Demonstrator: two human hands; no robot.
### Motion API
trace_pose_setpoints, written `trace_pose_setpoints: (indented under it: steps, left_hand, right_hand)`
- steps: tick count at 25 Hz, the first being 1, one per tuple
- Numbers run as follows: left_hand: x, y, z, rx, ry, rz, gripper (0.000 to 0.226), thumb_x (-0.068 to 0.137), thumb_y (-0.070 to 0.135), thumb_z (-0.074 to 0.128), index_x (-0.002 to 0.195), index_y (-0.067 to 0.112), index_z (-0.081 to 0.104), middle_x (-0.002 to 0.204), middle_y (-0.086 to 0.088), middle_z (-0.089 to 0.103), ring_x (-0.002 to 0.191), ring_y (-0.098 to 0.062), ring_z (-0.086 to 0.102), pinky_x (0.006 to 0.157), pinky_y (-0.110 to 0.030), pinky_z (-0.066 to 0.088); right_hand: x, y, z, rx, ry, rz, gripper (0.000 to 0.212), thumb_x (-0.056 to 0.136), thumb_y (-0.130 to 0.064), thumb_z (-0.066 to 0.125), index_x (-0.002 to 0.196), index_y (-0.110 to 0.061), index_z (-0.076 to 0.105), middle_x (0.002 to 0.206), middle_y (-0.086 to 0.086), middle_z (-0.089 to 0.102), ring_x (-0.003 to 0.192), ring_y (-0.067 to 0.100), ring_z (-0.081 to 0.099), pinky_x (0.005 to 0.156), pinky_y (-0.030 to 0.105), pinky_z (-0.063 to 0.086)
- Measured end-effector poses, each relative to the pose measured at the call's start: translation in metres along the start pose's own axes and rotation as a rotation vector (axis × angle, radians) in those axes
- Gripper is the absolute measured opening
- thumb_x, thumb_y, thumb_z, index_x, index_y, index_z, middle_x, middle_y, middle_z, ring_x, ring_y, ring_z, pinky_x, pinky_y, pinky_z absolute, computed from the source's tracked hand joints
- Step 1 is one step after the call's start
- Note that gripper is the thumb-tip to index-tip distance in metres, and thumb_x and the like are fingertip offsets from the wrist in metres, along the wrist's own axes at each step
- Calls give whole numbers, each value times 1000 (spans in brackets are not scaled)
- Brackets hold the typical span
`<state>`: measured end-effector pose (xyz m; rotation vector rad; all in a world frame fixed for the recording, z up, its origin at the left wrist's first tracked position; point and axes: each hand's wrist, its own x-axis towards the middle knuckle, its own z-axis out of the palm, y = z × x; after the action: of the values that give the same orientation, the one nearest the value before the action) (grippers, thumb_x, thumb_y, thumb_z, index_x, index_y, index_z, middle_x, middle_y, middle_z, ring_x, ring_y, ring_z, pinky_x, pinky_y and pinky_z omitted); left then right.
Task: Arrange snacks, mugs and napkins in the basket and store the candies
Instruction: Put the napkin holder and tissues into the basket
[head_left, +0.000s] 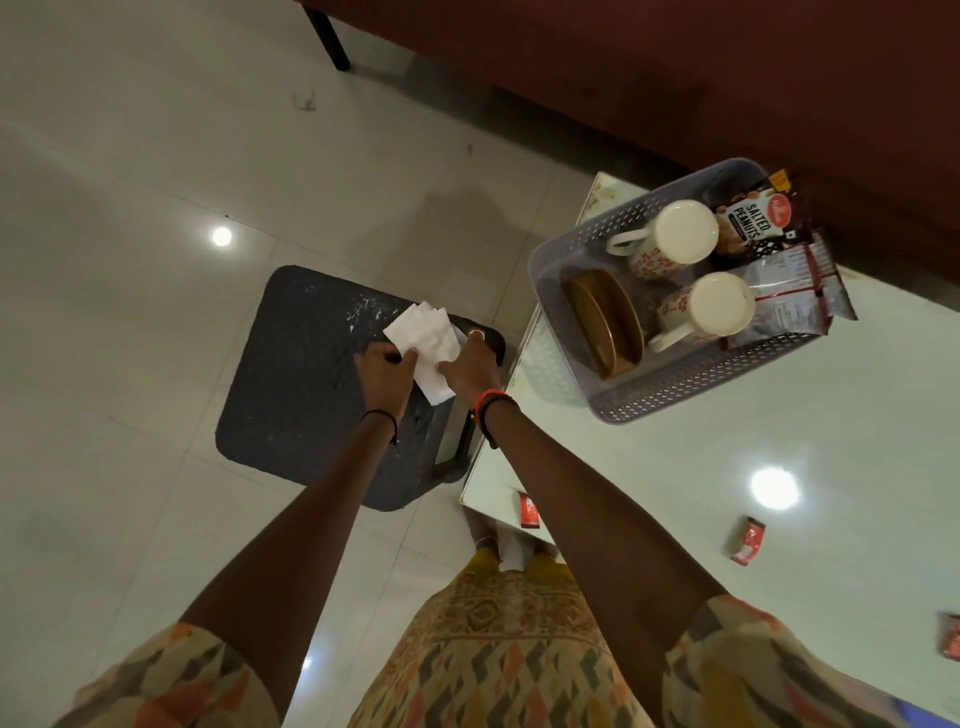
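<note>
Napkins gripped by left hand & right hand, above stool

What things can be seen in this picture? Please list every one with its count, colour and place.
basket: one, grey, on the table
mugs: two, white with red flowers, in the basket
brown holder: one, brown, in the basket beside the mugs
peanut packet: one, dark, at the basket's far side
snack packet: one, silver and maroon, beside the peanut packet
candies: three, red, loose on the table
napkins: a few, white, above the stool
stool: one, dark grey, on the floor
table: one, white
sofa: one, dark red, behind the table
left hand: holds the napkins
right hand: holds the napkins
</note>
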<state>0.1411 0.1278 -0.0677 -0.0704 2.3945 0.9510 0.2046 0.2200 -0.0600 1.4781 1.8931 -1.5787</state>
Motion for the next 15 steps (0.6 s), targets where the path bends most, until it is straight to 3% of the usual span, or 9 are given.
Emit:
trace_pose_setpoints:
  steps: [2,5,9,12,15]
  left_hand:
    - [1,8,-2,-59,-43,16,15,85,10,61,87,6,47,76,1,50,84,-19,50,68,-28,46]
    - [-2,23,-7,-240,-108,-38,27,85,4,60,102,7,40,100,-10,55,92,-21,55,80,-35,52]
    - [-7,47,-16,-339,-336,-90,60,86,2,58,136,6,27,121,-9,51,106,-23,55,86,-35,51]
    - [-11,69,-21,-218,-519,-1,52,87,10,61,134,10,40,121,-10,55,109,-24,56,87,-37,53]
    - [-14,102,-16,9,-569,244,32,86,25,64,115,12,59,104,-7,63,95,-19,60,77,-25,51]
  right_hand:
    - [0,-2,-1,69,37,45,42,83,-7,64,119,2,45,123,20,59,113,36,58,88,39,51]
    - [-2,-9,-5,167,43,90,41,81,-7,65,118,2,49,122,19,59,112,34,58,83,35,50]
    - [-11,-10,-30,240,32,56,38,78,-6,68,114,4,59,116,18,65,107,33,61,87,37,52]
    - [-26,-4,-60,272,70,10,35,80,-10,69,112,0,61,114,16,66,102,30,62,84,34,52]
    - [-41,5,-96,252,137,-27,29,83,-14,68,108,0,62,100,12,66,86,20,58,71,26,51]
